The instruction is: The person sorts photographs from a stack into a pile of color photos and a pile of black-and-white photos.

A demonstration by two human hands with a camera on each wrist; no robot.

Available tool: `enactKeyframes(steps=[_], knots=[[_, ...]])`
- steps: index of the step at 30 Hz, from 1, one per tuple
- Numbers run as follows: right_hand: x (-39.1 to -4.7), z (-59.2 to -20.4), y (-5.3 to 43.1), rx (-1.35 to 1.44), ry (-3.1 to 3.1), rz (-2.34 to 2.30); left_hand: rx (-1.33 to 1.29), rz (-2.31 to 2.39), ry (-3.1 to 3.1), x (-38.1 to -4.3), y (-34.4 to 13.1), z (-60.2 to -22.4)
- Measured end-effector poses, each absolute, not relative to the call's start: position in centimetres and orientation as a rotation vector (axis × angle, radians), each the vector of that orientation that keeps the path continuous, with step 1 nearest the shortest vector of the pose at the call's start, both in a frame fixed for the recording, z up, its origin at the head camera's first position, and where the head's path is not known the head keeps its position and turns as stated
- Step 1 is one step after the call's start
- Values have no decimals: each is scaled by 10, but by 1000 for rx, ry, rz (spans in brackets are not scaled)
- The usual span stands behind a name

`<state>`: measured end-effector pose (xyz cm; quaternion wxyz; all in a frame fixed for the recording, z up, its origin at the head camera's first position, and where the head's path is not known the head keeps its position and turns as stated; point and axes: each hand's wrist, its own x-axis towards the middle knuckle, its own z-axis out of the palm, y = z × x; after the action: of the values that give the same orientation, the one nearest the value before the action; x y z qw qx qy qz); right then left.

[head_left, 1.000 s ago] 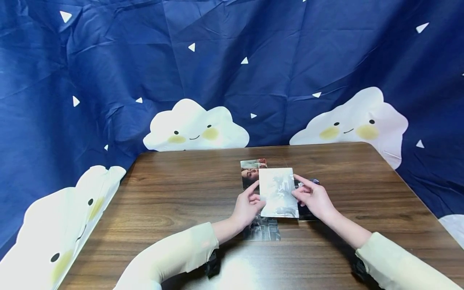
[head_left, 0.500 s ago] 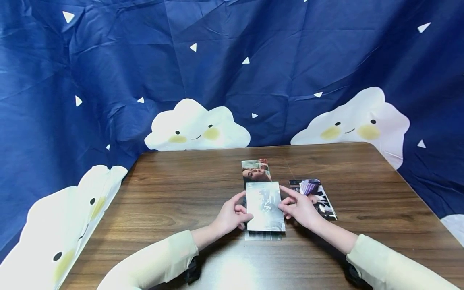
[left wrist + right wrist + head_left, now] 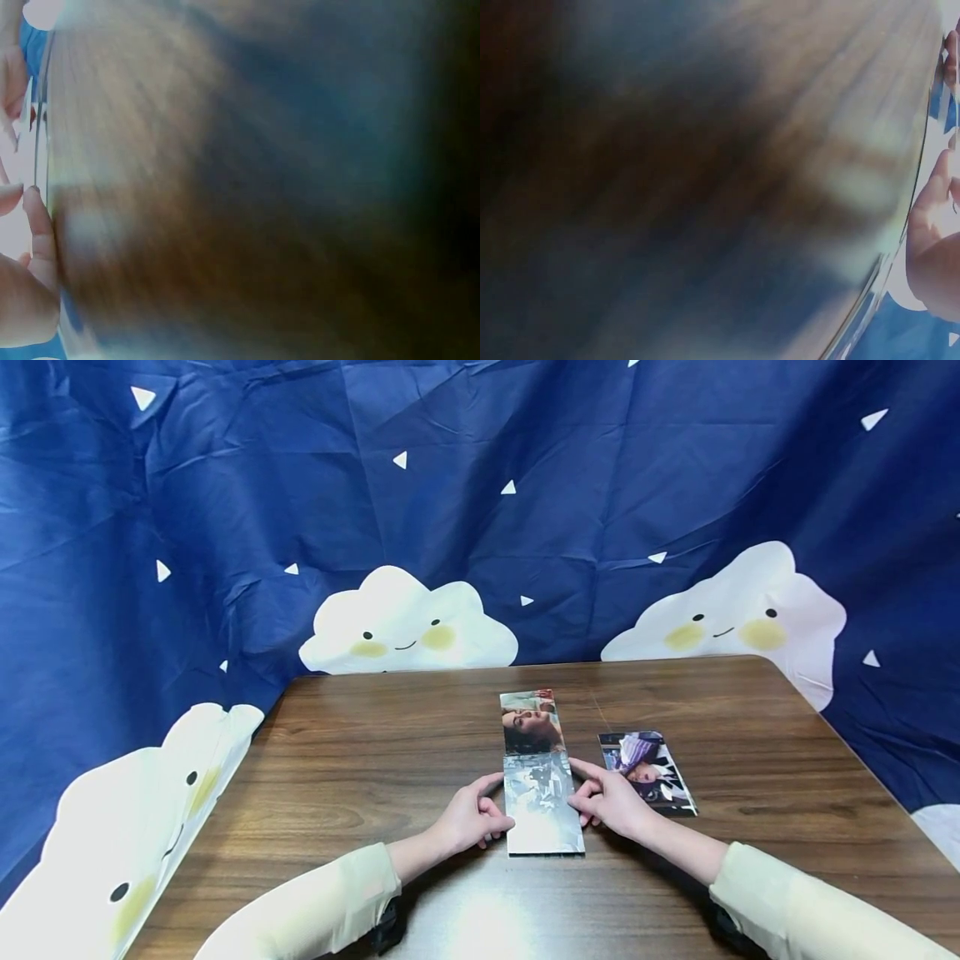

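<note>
A glossy photo card (image 3: 542,810), washed out by glare, lies flat or nearly flat in front of me over the place of a grey print. My left hand (image 3: 471,817) pinches its left edge, thumb near the lower part and index finger along the side. On the opposite edge my right hand (image 3: 611,797) grips it the same way. Just beyond its far edge lies a photo of a face (image 3: 531,722). In the left wrist view, the left hand (image 3: 30,292) holds the thin edge of the card. The right wrist view catches only part of the right hand (image 3: 934,232).
Another photo with a purple patch (image 3: 648,772) lies to the right, partly behind my right hand. The brown wooden table (image 3: 375,735) reaches back to a blue curtain (image 3: 450,485) with printed clouds.
Both hands have carried the card left and toward me, then lowered it over the grey print. The face photo and the right-hand photo are now more exposed.
</note>
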<state>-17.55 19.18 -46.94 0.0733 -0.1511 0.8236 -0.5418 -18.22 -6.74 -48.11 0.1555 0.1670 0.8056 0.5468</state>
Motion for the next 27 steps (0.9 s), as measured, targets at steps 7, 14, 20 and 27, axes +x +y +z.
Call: enactKeyframes(steps=[7,14,20,27], knots=[[-177,-474,192,-470,2457,-1612,502,1496,2350,-184,-68,-482],[-178,-476,190,-475,2521,-1510,481,1403,2382,-186,-68,-482],[-178,-474,189,-483,2579,-1430,459,1365,2403,-186,-66,-479],[-177,-473,189,-493,2608,-1394,482,1338,2442,-186,-63,-478]])
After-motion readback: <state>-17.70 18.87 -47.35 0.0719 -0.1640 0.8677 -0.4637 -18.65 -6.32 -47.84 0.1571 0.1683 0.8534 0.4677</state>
